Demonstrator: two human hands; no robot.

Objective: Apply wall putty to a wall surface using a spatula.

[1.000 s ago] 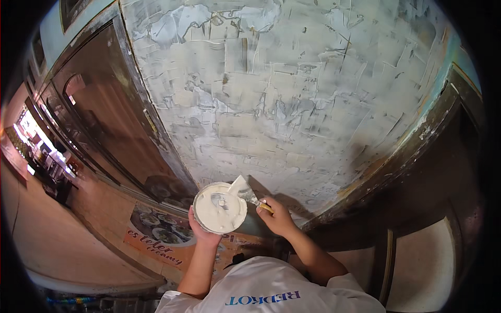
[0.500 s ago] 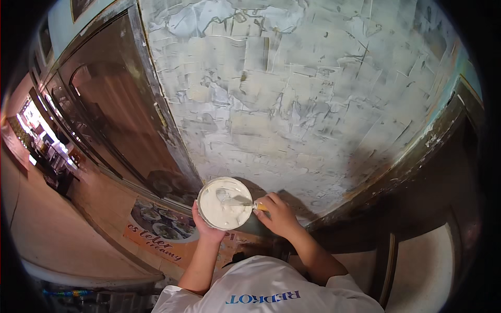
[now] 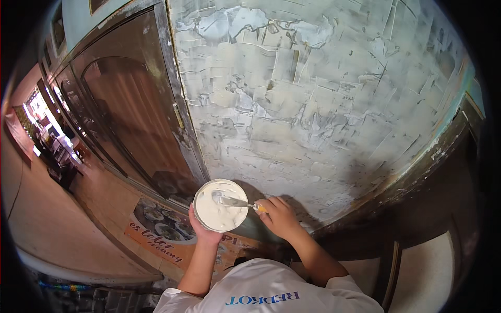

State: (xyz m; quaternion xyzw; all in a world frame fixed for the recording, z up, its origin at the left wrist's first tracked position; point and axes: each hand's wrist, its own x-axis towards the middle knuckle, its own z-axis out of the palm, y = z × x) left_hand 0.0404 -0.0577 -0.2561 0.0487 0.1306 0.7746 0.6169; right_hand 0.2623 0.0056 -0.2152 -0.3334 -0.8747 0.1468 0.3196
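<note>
My left hand (image 3: pixel 204 229) grips a round tub (image 3: pixel 197 215) from its lower left side, with the fingers going under it. Thick off-white paste (image 3: pixel 219 216), much like wall putty, fills the tub. In my right hand (image 3: pixel 277 215) is a putty knife (image 3: pixel 237 202) with a yellow handle; its metal blade reaches over the rim, and the tip sits in the paste. Just beyond the tub rises a wall (image 3: pixel 313 130) covered in rough, overlapping patches of pale filler.
To the left of the wall stands a brown door (image 3: pixel 135 94) in a worn frame. An orange printed banner (image 3: pixel 156 242) lies on the floor below. Dark wood trim (image 3: pixel 402 190) borders the wall at right. A passage with furniture (image 3: pixel 60 151) opens at far left.
The knife blade has lifted and shows more of its length over the paste. The tub has shifted slightly left. My view has turned, so the wall and door sit further right.
</note>
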